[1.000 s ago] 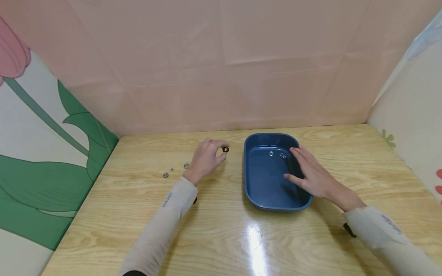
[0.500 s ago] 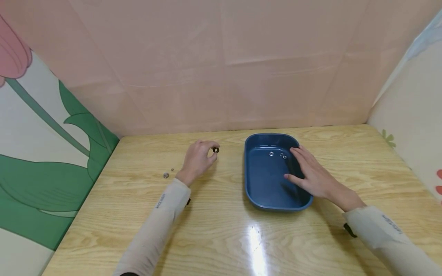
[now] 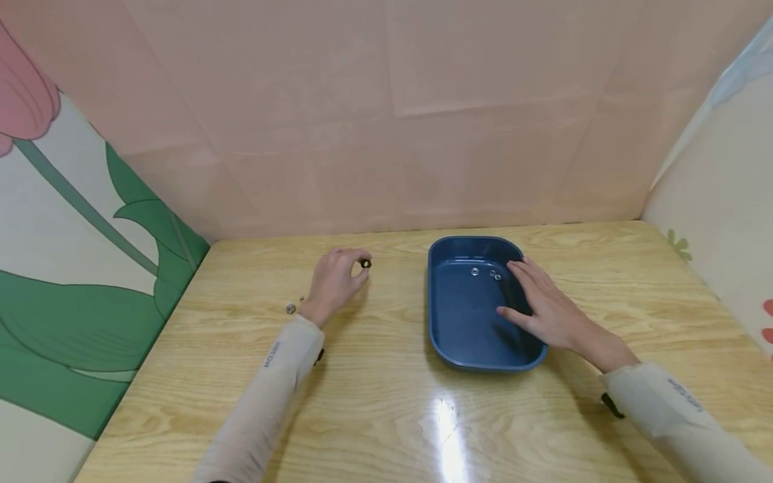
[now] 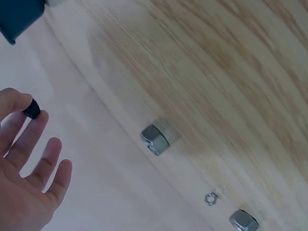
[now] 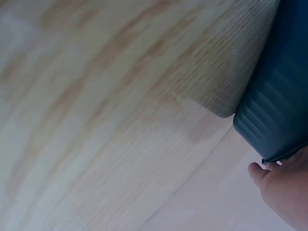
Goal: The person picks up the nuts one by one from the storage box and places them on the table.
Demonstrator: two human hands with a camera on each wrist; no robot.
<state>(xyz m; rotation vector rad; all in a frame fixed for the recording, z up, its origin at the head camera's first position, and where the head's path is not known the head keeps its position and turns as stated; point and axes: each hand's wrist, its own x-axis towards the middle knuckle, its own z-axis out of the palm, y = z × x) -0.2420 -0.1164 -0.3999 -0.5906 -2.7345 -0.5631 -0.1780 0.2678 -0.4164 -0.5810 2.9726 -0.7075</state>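
Note:
Thumb and fingertips of my left hand point(image 3: 335, 285) pinch a small black nut point(image 3: 365, 263) above the table. In the left wrist view the black nut point(image 4: 32, 109) shows edge-on at the fingertips, the other fingers spread. My right hand point(image 3: 546, 312) lies over the right rim of a blue tray point(image 3: 430, 308), fingers extended and thumb reaching across the inside. Several silver nuts point(image 3: 474, 272) lie toward the tray's far end. A large silver nut point(image 4: 155, 139), a tiny nut point(image 4: 211, 198) and another large nut point(image 4: 244, 220) lie on the table near the left hand.
The wooden table point(image 3: 374, 416) runs back to a pink covered wall point(image 3: 392, 134). A panel painted with a flower and green leaves point(image 3: 78, 322) stands on the left, a pale panel point(image 3: 725, 201) on the right.
My left hand has moved left, away from the tray, with the black nut still pinched. It now hides one large nut in the head view. The right hand has stayed put.

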